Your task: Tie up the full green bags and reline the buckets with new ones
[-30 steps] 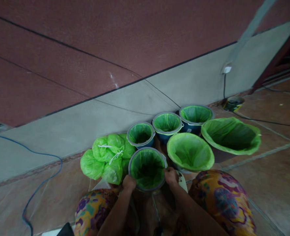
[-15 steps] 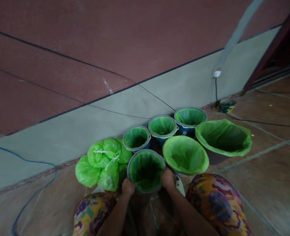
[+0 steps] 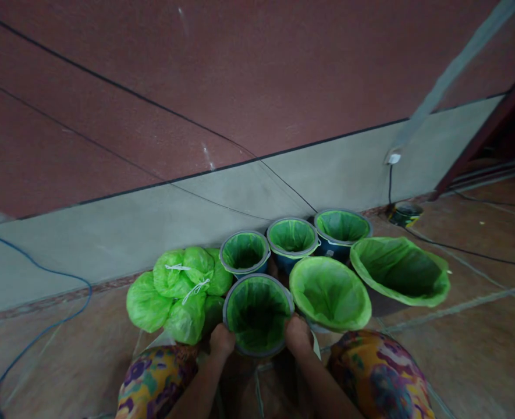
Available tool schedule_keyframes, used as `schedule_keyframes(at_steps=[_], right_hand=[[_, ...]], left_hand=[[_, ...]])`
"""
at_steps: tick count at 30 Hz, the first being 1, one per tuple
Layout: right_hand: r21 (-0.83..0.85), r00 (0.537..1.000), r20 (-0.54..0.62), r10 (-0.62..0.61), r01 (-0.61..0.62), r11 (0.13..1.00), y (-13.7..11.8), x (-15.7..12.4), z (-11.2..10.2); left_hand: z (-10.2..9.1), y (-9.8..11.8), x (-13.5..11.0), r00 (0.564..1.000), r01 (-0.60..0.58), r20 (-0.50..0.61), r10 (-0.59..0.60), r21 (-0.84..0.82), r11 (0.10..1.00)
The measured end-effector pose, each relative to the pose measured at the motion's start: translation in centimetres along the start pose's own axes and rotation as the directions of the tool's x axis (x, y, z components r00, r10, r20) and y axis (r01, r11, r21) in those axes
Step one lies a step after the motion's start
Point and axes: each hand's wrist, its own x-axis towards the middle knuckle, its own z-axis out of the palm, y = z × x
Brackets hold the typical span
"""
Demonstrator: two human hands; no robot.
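Between my knees stands a bucket (image 3: 257, 276) with a grey rim, lined with a green plastic bag (image 3: 257, 343). My left hand (image 3: 222, 340) is closed on its left side, and my right hand (image 3: 299, 334) grips the right side near the rim. The bucket's inside is dark, and its lower body is hidden. Just right of it is a wide container covered by a green bag (image 3: 330, 291). Behind it sits another lined bucket (image 3: 245, 233) with a grey rim.
Two more lined buckets, one in the middle (image 3: 292, 220) and one farther right (image 3: 343, 212), stand along the wall (image 3: 196, 203). A large green-lined container (image 3: 399, 270) is at right. Tied green bags (image 3: 183, 291) are heaped left. A blue cable (image 3: 65, 317) crosses the tiled floor.
The camera view has tilted up, so the buckets and wall sit slightly lower in the picture. Both hands keep their grip on the bucket's sides.
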Motion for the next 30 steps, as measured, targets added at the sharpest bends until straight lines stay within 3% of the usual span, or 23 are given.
schedule_keyframes(at_steps=[2, 4, 7, 9, 11, 12, 14, 16, 18, 20, 24, 30], right_hand=[[-0.017, 1.000, -0.016, -0.020, 0.020, 1.000, 0.1, 0.7, -2.1], [-0.039, 0.997, -0.052, -0.062, 0.060, 0.997, -0.1, 2.4, -5.4], [-0.103, 0.974, -0.092, -0.209, 0.199, 0.975, -0.8, 6.5, -10.7], [-0.128, 0.957, -0.090, -0.277, 0.265, 0.956, -1.4, 9.4, -13.2], [-0.136, 0.953, -0.043, -0.300, 0.292, 0.947, -2.1, 12.0, -13.9], [-0.136, 0.952, -0.013, -0.304, 0.300, 0.944, -2.5, 13.1, -13.6], [-0.131, 0.950, 0.041, -0.309, 0.311, 0.941, -3.6, 15.2, -12.2], [-0.124, 0.952, 0.071, -0.298, 0.305, 0.944, -5.2, 17.2, -10.3], [-0.127, 0.963, 0.072, -0.258, 0.266, 0.956, -6.9, 19.3, -8.5], [-0.136, 0.978, 0.056, -0.200, 0.206, 0.969, -8.7, 21.6, -7.0], [-0.136, 0.993, 0.044, -0.109, 0.114, 0.984, -11.0, 25.1, -4.6], [-0.145, 0.999, 0.026, 0.022, -0.018, 0.989, -11.9, 26.9, -2.8]], left_hand=[[-0.9, 0.4, 0.1, 0.996, 0.066, -0.057, -0.066, 0.006, 0.998], [-2.1, 1.5, 0.5, 0.979, 0.058, -0.197, -0.053, 0.020, 0.998], [-3.9, 4.5, 1.8, 0.917, -0.171, -0.355, 0.183, 0.065, 0.983], [-4.6, 7.1, 2.9, 0.881, -0.323, -0.345, 0.325, 0.064, 0.944], [-4.9, 9.5, 4.3, 0.855, -0.409, -0.333, 0.396, 0.036, 0.912], [-5.0, 10.5, 5.1, 0.862, -0.409, -0.328, 0.386, -0.002, 0.913], [-5.3, 11.4, 7.2, 0.916, -0.296, -0.316, 0.248, -0.116, 0.948], [-6.1, 11.2, 9.8, 0.957, -0.089, -0.289, 0.024, -0.215, 0.973], [-7.1, 10.0, 12.6, 0.958, 0.050, -0.265, -0.114, -0.238, 0.970], [-8.1, 8.7, 15.5, 0.958, 0.090, -0.248, -0.146, -0.223, 0.971], [-8.7, 7.8, 20.0, 0.977, 0.059, -0.192, -0.092, -0.171, 0.984], [-7.6, 9.5, 22.1, 0.985, 0.062, -0.151, -0.086, -0.155, 0.986]])
